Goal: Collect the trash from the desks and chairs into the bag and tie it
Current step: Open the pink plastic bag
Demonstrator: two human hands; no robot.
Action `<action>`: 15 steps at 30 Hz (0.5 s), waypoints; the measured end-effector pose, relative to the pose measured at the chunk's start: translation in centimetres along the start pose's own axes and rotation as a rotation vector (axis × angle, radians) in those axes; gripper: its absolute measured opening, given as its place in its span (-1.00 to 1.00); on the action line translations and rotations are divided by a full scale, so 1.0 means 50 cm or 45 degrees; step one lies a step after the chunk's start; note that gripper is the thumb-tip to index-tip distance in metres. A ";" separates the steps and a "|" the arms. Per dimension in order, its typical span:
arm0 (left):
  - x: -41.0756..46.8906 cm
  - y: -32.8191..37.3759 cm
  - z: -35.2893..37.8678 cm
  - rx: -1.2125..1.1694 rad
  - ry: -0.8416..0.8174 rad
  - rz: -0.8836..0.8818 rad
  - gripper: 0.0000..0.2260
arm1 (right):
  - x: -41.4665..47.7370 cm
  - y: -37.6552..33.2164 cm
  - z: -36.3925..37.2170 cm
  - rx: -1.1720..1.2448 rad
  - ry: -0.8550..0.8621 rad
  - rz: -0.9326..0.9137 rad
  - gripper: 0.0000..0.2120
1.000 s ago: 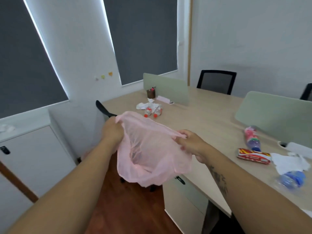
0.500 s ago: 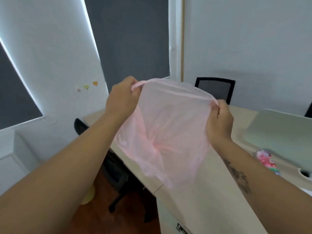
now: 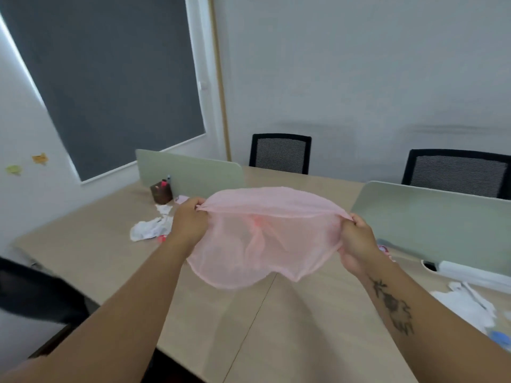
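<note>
Head view looked down along my two forearms to my hands. My left hand (image 3: 190, 221) gripped one end of the rim of a thin pink bag (image 3: 265, 244), fingers curled round a bunched fold of it. My right hand (image 3: 359, 244) pinched the other end the same way, so the mouth was stretched wide between them. The bag hung in the air above the tabletop (image 3: 276, 327), its body sagging below my hands, thin enough to see through. A dark tattoo ran along my right forearm.

Just past my left hand a crumpled white tissue (image 3: 149, 229) lay on the tabletop, with a small red thing (image 3: 161, 239) at its near edge, partly hidden by my wrist. Behind the tissue stood a brown pen cup (image 3: 161, 191), close to a pale green divider (image 3: 190, 172). A second divider (image 3: 431, 219) rose to the right of the bag. Beside my right hand a bit of pink-and-red wrapping (image 3: 385, 250) peeked out; I could not tell what it was. Further right lay more white crumpled paper (image 3: 467, 302), a long white thing (image 3: 470, 273) at the foot of the second divider, and a blue cap (image 3: 500, 337) at the edge of view. A black mesh chair (image 3: 280, 153) and a second mesh chair (image 3: 456, 172) stood on the far side against the grey wall, and a dark chair (image 3: 36, 294) blurred at my left. A dark blind (image 3: 110, 78) covered the window.
</note>
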State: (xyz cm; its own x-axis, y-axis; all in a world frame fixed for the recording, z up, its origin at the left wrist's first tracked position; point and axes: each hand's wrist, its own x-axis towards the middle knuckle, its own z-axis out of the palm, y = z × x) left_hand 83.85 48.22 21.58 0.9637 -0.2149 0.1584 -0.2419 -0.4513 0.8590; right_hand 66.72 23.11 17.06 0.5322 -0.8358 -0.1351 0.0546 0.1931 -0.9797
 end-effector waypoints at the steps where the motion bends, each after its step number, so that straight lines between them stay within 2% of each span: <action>1: 0.024 0.003 0.015 -0.052 0.002 -0.028 -0.75 | 0.012 0.007 0.013 0.051 0.073 0.022 -0.78; 4: 0.073 0.018 0.051 -0.041 -0.059 -0.006 -0.77 | 0.040 0.024 0.054 0.181 0.236 0.067 -0.79; 6: 0.100 0.021 0.063 0.059 -0.270 0.141 -0.81 | 0.051 0.036 0.070 0.159 0.252 0.123 -0.78; 8: 0.126 0.013 0.073 0.140 -0.556 0.255 -0.62 | 0.054 0.046 0.066 0.099 0.218 0.216 -0.60; 9: 0.137 0.010 0.078 0.129 -0.638 0.282 -0.57 | 0.045 0.048 0.057 0.062 0.200 0.238 -0.58; 12: 0.168 -0.012 0.119 -0.030 -0.800 0.248 -0.69 | 0.032 0.067 0.016 -0.017 0.250 0.239 -0.66; 15: 0.172 -0.021 0.172 -0.127 -0.943 0.143 -0.64 | 0.012 0.085 -0.014 -0.021 0.291 0.312 -0.69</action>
State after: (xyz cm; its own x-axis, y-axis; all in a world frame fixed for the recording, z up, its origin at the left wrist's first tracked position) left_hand 91.41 39.41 17.85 0.5976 -0.7967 -0.0910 -0.2887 -0.3196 0.9025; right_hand 66.68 23.08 12.73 0.3242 -0.8596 -0.3950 -0.0661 0.3959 -0.9159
